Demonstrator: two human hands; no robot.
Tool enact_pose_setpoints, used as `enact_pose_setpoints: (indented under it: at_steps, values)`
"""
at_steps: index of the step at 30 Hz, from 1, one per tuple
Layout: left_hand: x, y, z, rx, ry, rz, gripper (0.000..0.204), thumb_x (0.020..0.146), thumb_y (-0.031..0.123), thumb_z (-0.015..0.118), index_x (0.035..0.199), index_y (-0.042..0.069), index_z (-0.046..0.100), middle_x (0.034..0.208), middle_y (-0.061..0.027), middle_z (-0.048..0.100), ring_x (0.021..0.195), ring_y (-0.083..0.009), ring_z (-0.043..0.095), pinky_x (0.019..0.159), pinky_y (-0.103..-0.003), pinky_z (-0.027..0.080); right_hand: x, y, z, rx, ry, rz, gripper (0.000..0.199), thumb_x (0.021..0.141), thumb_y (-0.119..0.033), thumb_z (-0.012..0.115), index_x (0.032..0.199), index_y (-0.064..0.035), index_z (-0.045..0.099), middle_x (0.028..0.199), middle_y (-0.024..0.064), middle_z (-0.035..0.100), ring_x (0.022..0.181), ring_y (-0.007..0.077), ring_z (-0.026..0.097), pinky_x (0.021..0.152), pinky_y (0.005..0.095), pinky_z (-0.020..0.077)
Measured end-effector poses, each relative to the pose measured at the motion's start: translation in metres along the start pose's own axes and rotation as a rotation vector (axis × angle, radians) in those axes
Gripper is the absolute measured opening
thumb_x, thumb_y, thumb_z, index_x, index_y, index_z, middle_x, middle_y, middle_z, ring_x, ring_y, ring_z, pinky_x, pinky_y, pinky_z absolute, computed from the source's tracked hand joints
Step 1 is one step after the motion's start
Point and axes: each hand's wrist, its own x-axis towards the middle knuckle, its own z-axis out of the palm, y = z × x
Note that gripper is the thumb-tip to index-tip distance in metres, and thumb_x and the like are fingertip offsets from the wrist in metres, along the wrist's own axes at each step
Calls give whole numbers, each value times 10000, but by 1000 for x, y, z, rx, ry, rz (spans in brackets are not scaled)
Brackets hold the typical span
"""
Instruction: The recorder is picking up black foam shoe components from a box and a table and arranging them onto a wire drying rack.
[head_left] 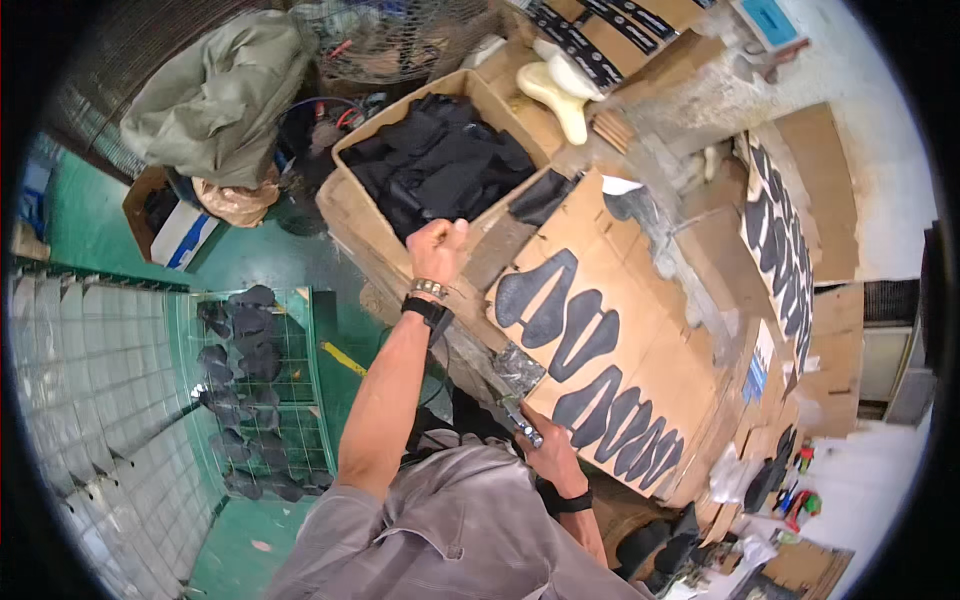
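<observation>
Bright, even indoor light, soft shadows; strong fisheye bending with a dark rim; centre sharp, edges slightly blurred

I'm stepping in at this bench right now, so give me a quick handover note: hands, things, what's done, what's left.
Left hand: closed at the rim of the cardboard box, over the black pieces; whether it grips one is hidden.
Right hand: holds a small metal tool at the cardboard sheet.
Done: dark sole-shaped marks cover the sheet.
Left: the box is full of black pieces.
</observation>
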Motion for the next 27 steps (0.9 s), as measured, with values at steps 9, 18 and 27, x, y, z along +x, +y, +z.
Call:
enact_pose_setpoints:
  at_steps: [9,18,27]
  values:
    - [2,14,1,56,-9,-43,501,948,286,672,584,-15,504,512,-13,475,522,-87,386,499,-327,327,-10,10,-1,21,79,-27,580,796,-29,709,1360,-4,577,1148,264,667,1068,431,637,914,448,508]
    - [4,8,2,132,41,-142,508,974,358,643,640,-23,680,547,-33,593,541,-106,517,551,-317,401,-16,17,1,28,76,-18,532,819,-35,634,1346,4,578,1192,284,651,1093,453,622,949,467,497]
    - [18,-9,1,-237,13,-300,229,894,103,760,1060,-53,742,995,-123,745,894,-204,719,816,-320,593,-18,26,-2,60,139,-22,531,808,7,607,1337,11,572,1159,301,649,1104,458,609,938,476,494]
